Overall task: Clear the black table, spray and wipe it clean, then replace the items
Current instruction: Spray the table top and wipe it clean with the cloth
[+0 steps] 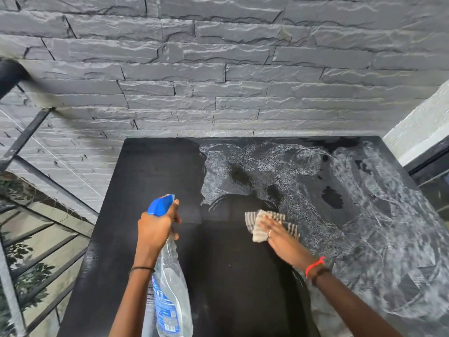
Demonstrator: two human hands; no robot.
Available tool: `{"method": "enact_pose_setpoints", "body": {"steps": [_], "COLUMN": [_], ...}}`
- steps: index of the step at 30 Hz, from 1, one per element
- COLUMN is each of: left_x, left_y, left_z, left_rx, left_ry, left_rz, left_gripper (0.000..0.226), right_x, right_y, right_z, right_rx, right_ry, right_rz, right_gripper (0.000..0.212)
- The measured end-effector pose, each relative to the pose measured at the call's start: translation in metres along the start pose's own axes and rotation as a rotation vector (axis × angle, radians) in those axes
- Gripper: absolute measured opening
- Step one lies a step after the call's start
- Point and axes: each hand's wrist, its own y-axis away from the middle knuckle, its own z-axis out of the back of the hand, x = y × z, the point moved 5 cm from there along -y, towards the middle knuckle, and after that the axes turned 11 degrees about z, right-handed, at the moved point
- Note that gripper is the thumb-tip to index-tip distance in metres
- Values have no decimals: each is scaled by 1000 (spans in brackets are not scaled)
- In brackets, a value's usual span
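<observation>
- Black counter (150, 181): nothing stands on it, so I judge we're in the wiping step. The left half is dark, while the right half is covered in whitish wet smears (364, 215).
- Spray bottle (170, 288): tilted and held above the counter's left-centre. My left grip (155, 227) is curled round its neck just under the blue head.
- Striped cloth (257, 233): lying mid-counter under my right grip (277, 229), whose fingers are straight and pressing down, clutching nothing.
- Next, I reckon: sweep the cloth rightward through the smears with firm, overlapping strokes.
</observation>
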Motion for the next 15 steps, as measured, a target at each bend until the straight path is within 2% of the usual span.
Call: {"method": "enact_pose_setpoints", "body": {"steps": [3,6,10,12,15], "left_x": [1,-1,-6,-10,-16], "left_y": [-1,-3,-7,-10,-17], "left_z": [-1,-2,-5,-7,-8], "left_rx": [0,-9,-18,-22,-36], "left_ry": [-11,-24,-6,13,40], "left_rz": [4,22,37,43,39], "left_gripper": [45,45,44,43,40], "right_x": [-21,1,66,94,103], "right_y": [-45,-102,-141,-132,-90], "right_z": [21,28,9,-2,-16], "right_rx": [-81,-139,-98,-89,-168], "right_ry": [5,-36,-63,-59,-45], "right_rz": [-89,-110,63,170,273], "right_gripper": [52,56,66,67,66]}}
